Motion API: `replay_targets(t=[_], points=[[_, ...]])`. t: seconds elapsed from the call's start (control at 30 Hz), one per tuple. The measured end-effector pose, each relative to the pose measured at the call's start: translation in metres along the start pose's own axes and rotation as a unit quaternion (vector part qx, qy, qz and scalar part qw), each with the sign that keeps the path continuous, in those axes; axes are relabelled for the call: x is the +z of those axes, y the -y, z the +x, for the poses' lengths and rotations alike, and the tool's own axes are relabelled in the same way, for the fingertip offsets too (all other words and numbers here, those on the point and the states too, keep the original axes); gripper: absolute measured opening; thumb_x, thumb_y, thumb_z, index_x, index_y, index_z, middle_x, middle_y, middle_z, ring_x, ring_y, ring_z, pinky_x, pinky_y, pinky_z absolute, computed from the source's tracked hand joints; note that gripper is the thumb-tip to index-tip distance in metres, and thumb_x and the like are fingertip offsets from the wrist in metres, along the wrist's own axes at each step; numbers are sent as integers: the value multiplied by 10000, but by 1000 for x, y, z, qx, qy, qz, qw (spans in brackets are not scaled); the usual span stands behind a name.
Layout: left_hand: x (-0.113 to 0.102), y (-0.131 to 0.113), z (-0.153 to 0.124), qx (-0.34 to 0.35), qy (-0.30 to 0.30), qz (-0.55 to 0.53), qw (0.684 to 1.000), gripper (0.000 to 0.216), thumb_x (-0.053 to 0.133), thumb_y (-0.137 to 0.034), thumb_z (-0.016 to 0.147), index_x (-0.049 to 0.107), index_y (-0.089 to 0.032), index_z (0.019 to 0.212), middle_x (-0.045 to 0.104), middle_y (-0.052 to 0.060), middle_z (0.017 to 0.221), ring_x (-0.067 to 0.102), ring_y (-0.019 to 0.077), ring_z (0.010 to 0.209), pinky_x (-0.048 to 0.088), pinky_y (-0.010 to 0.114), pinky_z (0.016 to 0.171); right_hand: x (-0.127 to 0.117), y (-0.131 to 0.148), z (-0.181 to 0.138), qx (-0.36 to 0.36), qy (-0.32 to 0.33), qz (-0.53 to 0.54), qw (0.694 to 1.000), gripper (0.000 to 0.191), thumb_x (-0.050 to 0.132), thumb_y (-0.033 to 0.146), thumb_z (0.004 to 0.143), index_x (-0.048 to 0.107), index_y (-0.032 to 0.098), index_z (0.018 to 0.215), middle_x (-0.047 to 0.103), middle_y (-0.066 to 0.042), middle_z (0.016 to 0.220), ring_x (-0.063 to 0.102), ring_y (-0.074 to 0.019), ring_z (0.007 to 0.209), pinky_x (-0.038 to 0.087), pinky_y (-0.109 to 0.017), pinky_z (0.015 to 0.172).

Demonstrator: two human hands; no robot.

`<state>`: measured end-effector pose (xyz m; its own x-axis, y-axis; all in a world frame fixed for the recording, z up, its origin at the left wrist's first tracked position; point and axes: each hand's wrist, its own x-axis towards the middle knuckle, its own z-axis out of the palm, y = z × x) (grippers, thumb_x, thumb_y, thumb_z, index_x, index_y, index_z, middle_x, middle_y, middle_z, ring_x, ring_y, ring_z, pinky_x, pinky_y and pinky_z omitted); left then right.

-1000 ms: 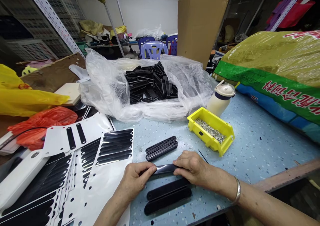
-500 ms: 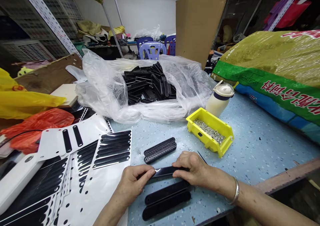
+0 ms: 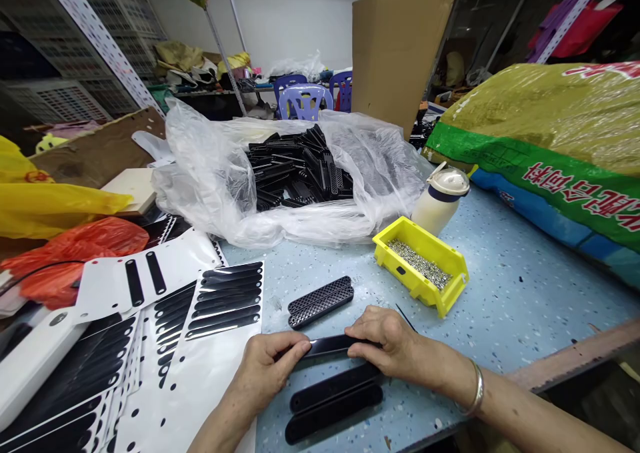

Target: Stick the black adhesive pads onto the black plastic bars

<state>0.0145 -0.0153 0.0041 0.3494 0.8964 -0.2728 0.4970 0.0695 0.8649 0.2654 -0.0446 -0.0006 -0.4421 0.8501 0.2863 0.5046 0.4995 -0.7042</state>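
A glossy black strip with a rounded shape is stretched between my two hands, just above the blue speckled table. My left hand pinches its left end between thumb and fingers. At the other end, my right hand grips it the same way and covers that tip. Right below lie two smooth black bars, side by side. Behind the strip rest two black bars with a cross-hatched surface. Sheets of black adhesive strips spread out left of my left hand.
A yellow bin of small metal pieces stands behind my right hand, beside a cream bottle. Farther back, a clear plastic bag holds a heap of black bars. A large printed sack occupies the right side.
Almost nothing differs. Both hands keep the same pinch on the black strip, and the right hand and wrist have shifted very slightly.
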Motion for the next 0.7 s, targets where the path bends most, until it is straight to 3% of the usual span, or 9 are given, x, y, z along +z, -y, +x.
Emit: replay_targets(t=[0.43,0.57,0.7], points=[[-1,3,0,10,6,12,1000,305,596,-426,826,795,-198,785,643,5,552,455,92,430,329,181,384,-1,-3,-5,27,5,17,999,284,667,362,881,733,170,1079,744,-73,812,644,-191,787,521,-322,743],[-1,5,0,27,13,28,999,296,584,-410,847,789,-207,782,707,22,649,573,126,546,396,186,454,2,-6,-10,36,-25,26,999,278,669,384,873,737,181,1050,747,-75,830,654,-196,787,535,-342,750],[0,5,-1,51,1,42,998,273,587,-382,846,786,-216,758,727,18,682,631,153,642,468,215,590,-10,-11,-19,98,-91,27,991,350,724,452,798,735,174,1010,734,-89,886,670,-208,779,561,-345,711]])
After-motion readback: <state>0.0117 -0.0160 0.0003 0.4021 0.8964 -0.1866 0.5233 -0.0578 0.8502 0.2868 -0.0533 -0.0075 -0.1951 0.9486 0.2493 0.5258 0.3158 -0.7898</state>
